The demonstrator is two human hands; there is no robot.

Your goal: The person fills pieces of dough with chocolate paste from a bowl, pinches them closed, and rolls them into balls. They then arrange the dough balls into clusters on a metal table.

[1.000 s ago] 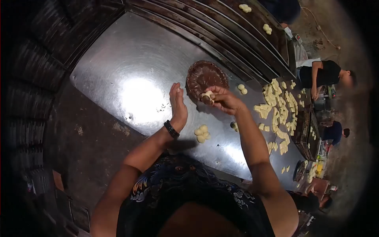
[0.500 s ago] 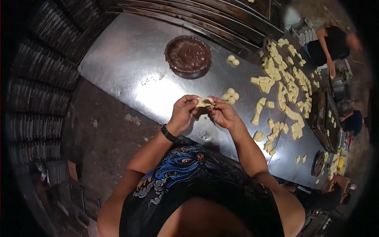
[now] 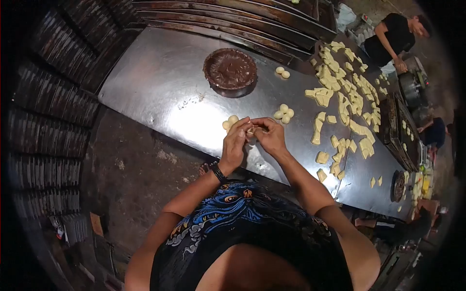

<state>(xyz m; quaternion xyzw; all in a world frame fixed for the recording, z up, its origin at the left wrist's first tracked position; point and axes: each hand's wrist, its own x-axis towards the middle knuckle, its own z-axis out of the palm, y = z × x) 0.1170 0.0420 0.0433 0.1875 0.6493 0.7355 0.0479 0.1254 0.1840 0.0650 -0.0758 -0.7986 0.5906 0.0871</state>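
Observation:
My left hand (image 3: 234, 146) and my right hand (image 3: 271, 139) meet over the near edge of the metal table, both closed round one small piece of dough (image 3: 250, 131), mostly hidden by the fingers. Just beyond my left hand lie round dough balls (image 3: 233, 119). To the right of my hands is a cluster of several dough balls (image 3: 284, 112), and farther back a pair of balls (image 3: 282, 72). A round pan of dark brown filling (image 3: 230, 72) stands behind my hands.
Many cut dough pieces (image 3: 353, 102) cover the right of the metal table (image 3: 141, 72). Dark trays (image 3: 228, 22) are stacked along its back. A person (image 3: 391, 40) stands at the far right; others are partly visible below. Racks (image 3: 46, 145) line the left.
My hands have drawn together and closed the flat dough with its dark filling between them. Dough balls beyond my left hand now show. The whole view has shifted slightly.

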